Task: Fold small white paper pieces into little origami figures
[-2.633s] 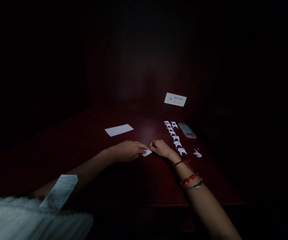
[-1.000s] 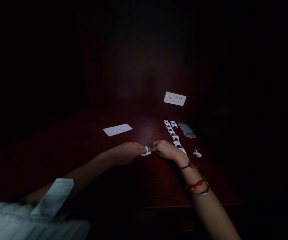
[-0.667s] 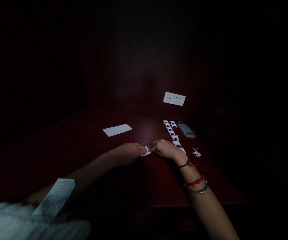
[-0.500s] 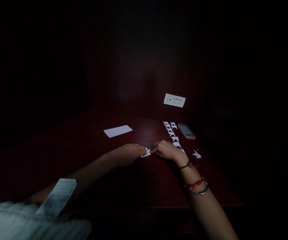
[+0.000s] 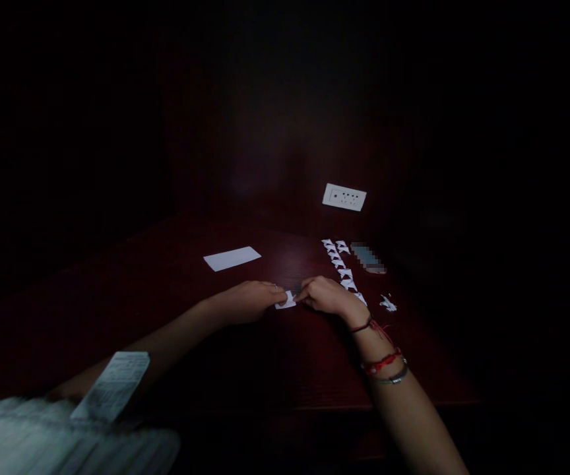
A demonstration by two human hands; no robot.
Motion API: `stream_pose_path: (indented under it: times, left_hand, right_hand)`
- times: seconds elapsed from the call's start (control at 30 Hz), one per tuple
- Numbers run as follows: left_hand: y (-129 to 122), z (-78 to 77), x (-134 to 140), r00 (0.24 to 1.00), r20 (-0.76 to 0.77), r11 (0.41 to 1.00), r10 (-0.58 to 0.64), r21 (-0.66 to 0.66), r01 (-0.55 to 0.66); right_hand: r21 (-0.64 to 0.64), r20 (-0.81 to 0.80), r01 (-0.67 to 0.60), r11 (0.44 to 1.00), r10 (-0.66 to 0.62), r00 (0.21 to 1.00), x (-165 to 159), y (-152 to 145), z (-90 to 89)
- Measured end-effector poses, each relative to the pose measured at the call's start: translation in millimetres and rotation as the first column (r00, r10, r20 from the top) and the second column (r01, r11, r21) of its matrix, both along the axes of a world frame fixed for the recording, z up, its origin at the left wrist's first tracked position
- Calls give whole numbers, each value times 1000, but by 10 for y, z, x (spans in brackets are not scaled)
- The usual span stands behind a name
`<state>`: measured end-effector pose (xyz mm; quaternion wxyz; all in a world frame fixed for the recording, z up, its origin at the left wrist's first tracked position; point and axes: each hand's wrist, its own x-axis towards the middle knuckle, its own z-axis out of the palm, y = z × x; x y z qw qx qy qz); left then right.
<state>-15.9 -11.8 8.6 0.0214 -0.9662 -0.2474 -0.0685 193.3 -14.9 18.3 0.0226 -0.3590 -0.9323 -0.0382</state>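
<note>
A small white piece of folded paper (image 5: 289,299) lies on the dark red table between my two hands. My left hand (image 5: 250,300), a ring on one finger, holds its left side down with the fingertips. From the right, my right hand (image 5: 327,295) is curled, with fingertips at the paper's right edge; bracelets circle that wrist. Just beyond my right hand runs a line of several small folded papers (image 5: 338,262), the nearest partly behind the wrist. Which fold is being pressed is too small to make out.
A flat white paper sheet (image 5: 232,258) lies beyond my left hand. To the right are white paper scraps (image 5: 388,304) and a blurred, phone-shaped object (image 5: 368,257). A wall socket (image 5: 344,196) sits above the table (image 5: 289,369). A pale garment with a label (image 5: 111,386) fills the lower left.
Both hands stay at the folded paper, with only a slight shift of the fingers. The whole view has moved a little.
</note>
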Motion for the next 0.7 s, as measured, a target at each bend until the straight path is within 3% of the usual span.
stream_pose_path:
  times: [0.27,0.5,0.7]
  left_hand:
    - [-15,29,-28,997,77,992,-30,-120,39]
    - [31,4,-19,991,115,989,-66,-127,81]
    - [78,25,-38,998,51,999,-43,8,42]
  right_hand:
    - [69,-241,156,985,-135,961,70,48,8]
    - [-52,-343,62,997,-76,936,-49,109,-137]
    - [-166,-467,36,986,-110,878,-116,182,-218]
